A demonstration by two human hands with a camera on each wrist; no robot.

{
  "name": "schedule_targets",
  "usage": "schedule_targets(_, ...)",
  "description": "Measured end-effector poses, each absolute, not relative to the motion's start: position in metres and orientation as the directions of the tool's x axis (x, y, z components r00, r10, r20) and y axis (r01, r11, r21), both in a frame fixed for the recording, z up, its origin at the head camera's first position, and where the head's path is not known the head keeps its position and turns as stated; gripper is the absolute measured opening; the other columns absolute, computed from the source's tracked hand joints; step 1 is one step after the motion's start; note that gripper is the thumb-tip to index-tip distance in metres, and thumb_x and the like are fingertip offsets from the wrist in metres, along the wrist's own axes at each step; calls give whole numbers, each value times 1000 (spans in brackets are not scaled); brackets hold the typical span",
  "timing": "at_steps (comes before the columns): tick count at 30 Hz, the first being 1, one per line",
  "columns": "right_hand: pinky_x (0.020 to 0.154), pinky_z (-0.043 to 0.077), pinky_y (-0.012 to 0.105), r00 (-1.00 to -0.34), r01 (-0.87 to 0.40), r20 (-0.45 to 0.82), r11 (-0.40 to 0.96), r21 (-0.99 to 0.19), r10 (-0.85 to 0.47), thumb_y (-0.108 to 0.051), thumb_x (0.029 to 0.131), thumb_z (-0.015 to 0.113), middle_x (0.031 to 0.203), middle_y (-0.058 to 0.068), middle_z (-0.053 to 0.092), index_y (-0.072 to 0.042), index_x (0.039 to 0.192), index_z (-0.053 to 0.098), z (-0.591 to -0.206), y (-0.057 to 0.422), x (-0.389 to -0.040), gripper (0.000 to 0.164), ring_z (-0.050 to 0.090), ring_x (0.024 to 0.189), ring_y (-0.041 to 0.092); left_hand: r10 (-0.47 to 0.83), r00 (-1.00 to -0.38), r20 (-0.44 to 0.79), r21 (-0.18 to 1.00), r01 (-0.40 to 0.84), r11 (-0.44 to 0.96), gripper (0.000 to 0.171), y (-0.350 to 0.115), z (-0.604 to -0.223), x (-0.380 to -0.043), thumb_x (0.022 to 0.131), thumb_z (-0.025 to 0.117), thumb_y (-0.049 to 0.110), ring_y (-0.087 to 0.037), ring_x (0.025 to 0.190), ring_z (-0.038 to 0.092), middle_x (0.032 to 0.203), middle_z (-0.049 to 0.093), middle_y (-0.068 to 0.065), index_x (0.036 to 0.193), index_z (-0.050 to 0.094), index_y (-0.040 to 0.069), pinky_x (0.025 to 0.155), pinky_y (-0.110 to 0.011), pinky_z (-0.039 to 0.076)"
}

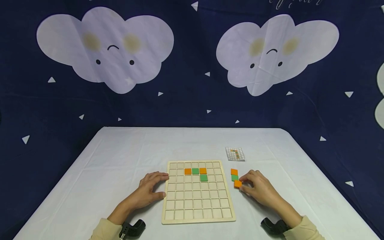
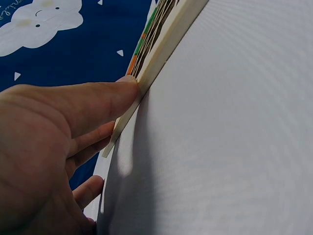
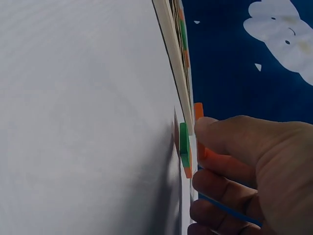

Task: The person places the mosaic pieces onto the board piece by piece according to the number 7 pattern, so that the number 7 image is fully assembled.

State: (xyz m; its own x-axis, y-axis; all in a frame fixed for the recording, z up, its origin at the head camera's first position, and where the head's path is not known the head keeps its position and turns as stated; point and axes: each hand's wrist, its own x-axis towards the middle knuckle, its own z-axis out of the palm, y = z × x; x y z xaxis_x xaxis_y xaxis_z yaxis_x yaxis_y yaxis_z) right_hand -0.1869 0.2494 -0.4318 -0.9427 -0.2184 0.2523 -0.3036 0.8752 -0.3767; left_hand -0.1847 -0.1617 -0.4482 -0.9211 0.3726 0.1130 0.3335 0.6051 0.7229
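Observation:
A pale wooden grid board (image 1: pixel 183 221) lies flat on the table. In its top row sit an orange tile (image 1: pixel 187 171), a green tile (image 1: pixel 195 171) and a second orange tile (image 1: pixel 203 170); another green tile (image 1: pixel 203 178) is directly below the rightmost one. My left hand (image 1: pixel 148 190) touches the board's left edge with thumb and fingertips, fingers fairly straight. To the board's right, my right hand (image 1: pixel 260 187) pinches an orange square tile (image 3: pixel 199 108) between thumb and fingers. Just beyond it are a loose green tile (image 1: pixel 234 178) and a loose orange tile (image 1: pixel 234 171).
A small printed card (image 1: pixel 235 154) with a coloured grid pattern lies beyond the loose tiles. White cloth covers the table (image 1: pixel 135 143). Behind its far edge hangs a dark blue curtain (image 1: pixel 192 100) with clouds. Black devices (image 1: pixel 133 228) are at both wrists.

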Motion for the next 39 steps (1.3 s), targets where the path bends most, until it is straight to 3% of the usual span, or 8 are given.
schedule_targets(9, 78, 48, 34, -937, -322, 259, 863, -389, -233, -19, 75, 77, 90, -9, 62, -18, 94, 70, -426, 244, -188, 21, 53, 89, 8, 373, -921, 111, 728, 331, 601, 54, -162, -448, -185, 77, 75, 21, -34, 137, 26, 141, 48, -5, 127, 57, 12, 106, -57, 10)
schedule_targets(30, 75, 49, 27, -882, -445, 354, 798, -406, -312, -18, 74, 78, 87, -11, 60, -18, 92, 70, -421, 225, -193, 20, 54, 86, 6, 380, -917, 118, 721, 342, 602, 54, -162, -447, -185, 77, 75, 20, -34, 136, 27, 141, 48, -6, 127, 56, 12, 106, -58, 10)
schedule_targets(39, 74, 47, 27, -878, -463, 338, 786, -411, -340, -14, 76, 75, 89, -11, 61, -17, 95, 70, -416, 213, -194, 20, 52, 86, 6, 387, -914, 124, 718, 352, 601, 54, -162, -447, -184, 77, 75, 21, -35, 136, 28, 140, 48, -6, 128, 56, 11, 105, -57, 11)
